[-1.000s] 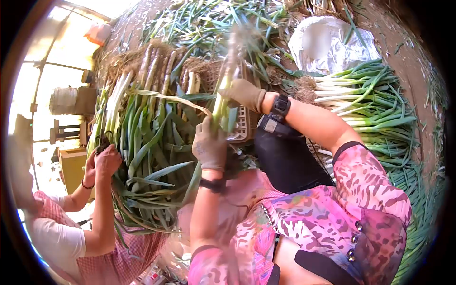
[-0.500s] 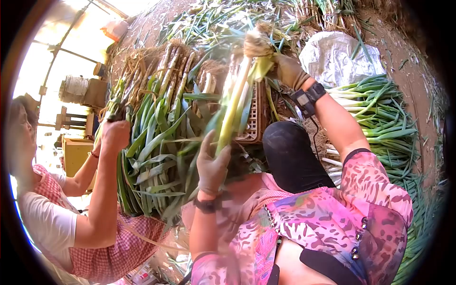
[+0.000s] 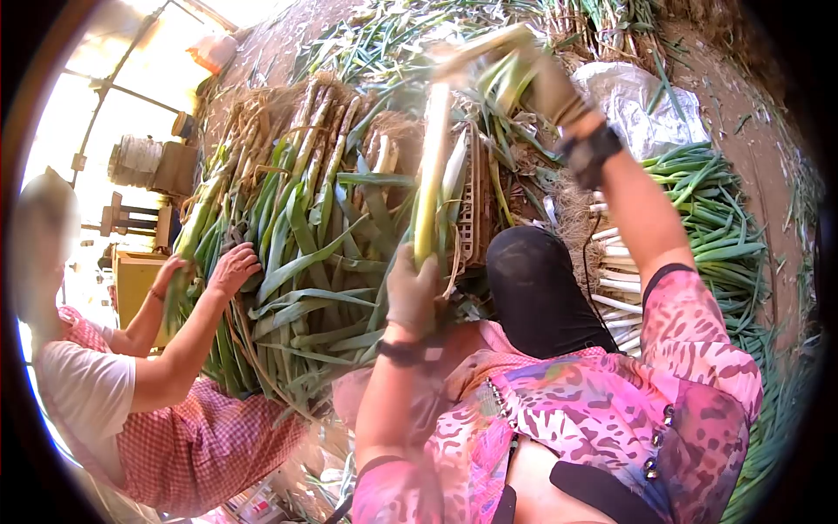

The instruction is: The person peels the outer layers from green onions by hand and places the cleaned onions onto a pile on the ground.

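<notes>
My left hand [image 3: 413,293], in a thin pale glove, is closed round the green part of a leek [image 3: 429,188] held upright, its white end upward. My right hand [image 3: 554,92], in a brownish glove and blurred by motion, is above and to the right, at loose leaf strips [image 3: 506,79] stripped partly away near the leek's top. Its fingers are smeared. Behind the leek stands a brown plastic crate [image 3: 472,201]. A big pile of untrimmed leeks [image 3: 305,218] lies to the left.
At the left, a co-worker in a checked apron [image 3: 205,445] has both hands on the leek pile. Cleaned leeks [image 3: 711,227] lie in a stack at the right, below a white sack [image 3: 642,109]. Leaf scraps [image 3: 375,44] cover the ground ahead. My black-clad knee [image 3: 532,279] is beside the crate.
My right hand has moved up and right, pulling leaf layers off the leek. My left hand has shifted slightly right and down. The co-worker's hands have lowered onto the pile.
</notes>
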Motion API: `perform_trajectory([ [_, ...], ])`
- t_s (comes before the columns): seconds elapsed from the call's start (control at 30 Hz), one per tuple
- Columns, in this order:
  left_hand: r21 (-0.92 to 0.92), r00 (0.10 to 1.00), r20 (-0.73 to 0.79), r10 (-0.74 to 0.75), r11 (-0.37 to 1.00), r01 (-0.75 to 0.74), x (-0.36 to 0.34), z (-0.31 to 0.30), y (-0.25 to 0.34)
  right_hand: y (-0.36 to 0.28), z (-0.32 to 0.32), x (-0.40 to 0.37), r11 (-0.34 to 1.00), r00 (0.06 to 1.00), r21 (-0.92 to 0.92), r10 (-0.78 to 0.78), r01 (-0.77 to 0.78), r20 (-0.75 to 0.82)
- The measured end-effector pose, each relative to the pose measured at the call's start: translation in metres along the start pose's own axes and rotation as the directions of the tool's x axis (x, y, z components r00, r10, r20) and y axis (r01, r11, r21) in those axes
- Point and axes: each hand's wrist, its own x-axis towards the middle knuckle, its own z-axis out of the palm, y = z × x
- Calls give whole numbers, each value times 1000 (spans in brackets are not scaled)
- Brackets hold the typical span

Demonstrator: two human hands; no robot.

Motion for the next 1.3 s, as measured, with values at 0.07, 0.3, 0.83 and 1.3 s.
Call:
perform_trajectory([
  [0.07, 448, 968, 181, 176, 861, -241, -3, -31, -18, 35, -77, 11, 980, 945, -151, 80, -134, -318],
  [0.3, -184, 970, 128, -207, 956, 228, -13, -85, -23, 247, -349, -126, 700, 697, 330, 701, -634, -147],
  [0.83, -671, 942, 70, 328, 714, -199, 82, -33, 200, -90, 10, 50, 803, 804, 576, -440, 153, 400],
  [1.3, -385, 830, 177, 529, 813, -436, 86, -8, 223, -115, 49, 15, 837, 928, 527, -300, 145, 221],
])
